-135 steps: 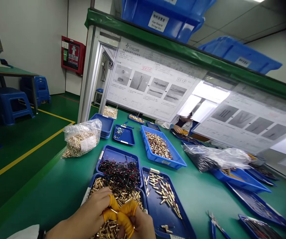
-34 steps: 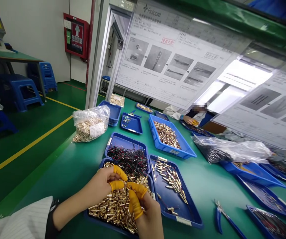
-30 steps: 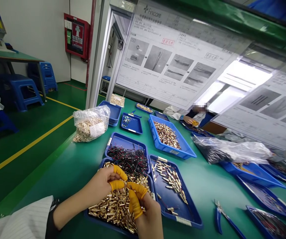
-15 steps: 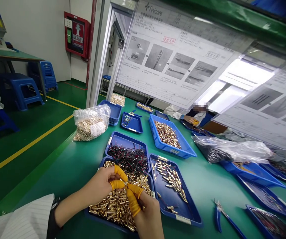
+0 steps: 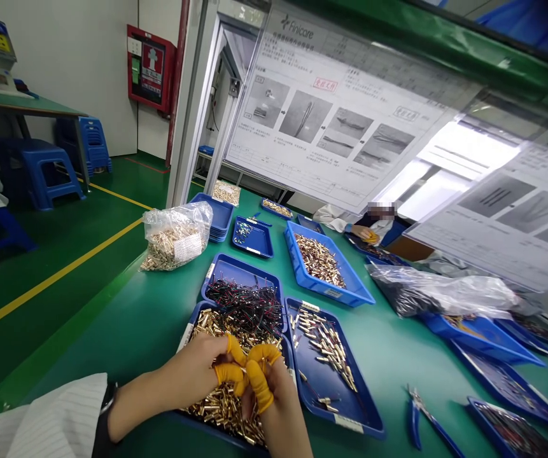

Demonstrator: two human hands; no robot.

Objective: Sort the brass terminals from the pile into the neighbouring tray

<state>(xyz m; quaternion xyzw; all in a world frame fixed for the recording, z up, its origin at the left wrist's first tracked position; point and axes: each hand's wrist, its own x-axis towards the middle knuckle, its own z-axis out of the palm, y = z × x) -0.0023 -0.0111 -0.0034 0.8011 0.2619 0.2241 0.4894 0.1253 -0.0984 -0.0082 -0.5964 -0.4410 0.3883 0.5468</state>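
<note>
**Hands pinched over pin tray**

My left hand (image 5: 192, 376) and right hand (image 5: 281, 407) meet fingertip to fingertip, pinched together over the pins (image 5: 216, 407) in the tray (image 5: 188, 324). What's pinched is too small to tell. Wires (image 5: 245, 302) just behind tray, pliers (image 5: 417, 420) well right of it.

Pin tray (image 5: 196, 422) nearest on the table (image 5: 149, 318). Wire tray (image 5: 228, 270) behind it, parts tray (image 5: 331, 394) to its right, pliers (image 5: 421, 423) farther right. Bin (image 5: 324, 294) behind the parts tray; bag (image 5: 173, 235) behind-left.
</note>
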